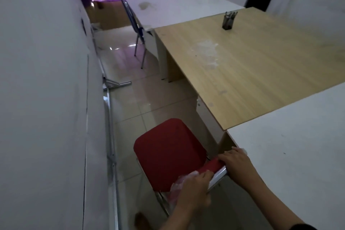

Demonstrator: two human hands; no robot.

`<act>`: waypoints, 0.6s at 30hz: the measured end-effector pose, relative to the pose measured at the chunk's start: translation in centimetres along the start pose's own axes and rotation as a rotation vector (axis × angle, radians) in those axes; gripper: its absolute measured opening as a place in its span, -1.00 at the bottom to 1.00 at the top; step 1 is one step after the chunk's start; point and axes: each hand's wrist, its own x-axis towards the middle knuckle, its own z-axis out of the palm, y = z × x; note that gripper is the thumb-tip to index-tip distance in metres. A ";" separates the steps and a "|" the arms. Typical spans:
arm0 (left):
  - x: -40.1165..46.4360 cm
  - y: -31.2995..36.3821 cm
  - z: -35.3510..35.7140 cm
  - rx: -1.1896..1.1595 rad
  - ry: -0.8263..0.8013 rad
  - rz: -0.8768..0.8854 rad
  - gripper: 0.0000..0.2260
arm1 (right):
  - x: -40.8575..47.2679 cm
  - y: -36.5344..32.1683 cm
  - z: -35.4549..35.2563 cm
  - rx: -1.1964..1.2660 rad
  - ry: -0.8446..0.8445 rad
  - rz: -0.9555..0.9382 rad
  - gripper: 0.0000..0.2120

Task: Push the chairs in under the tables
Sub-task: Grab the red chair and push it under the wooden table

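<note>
Tiled floor (134,99) carried red chair (168,153) and blue chair (134,24); wooden table (261,73) bore a pen holder (228,20).

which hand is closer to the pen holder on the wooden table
Right. The right hand grips the red chair backrest's far end, toward the pen holder; the left hand grips the nearer end, farther off.

At five o'clock the white surface (291,155) runs off the frame's edge. The left hand (194,186) hides part of the red chair (168,153) backrest; its fingertips are blurred. The pen holder's (228,21) contents at one o'clock are too small to tell.
</note>
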 end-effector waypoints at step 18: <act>9.9 -23.2 -13.5 0.206 -0.151 0.144 -0.71 | 19.5 -11.4 -2.9 -0.020 0.031 -0.044 -0.88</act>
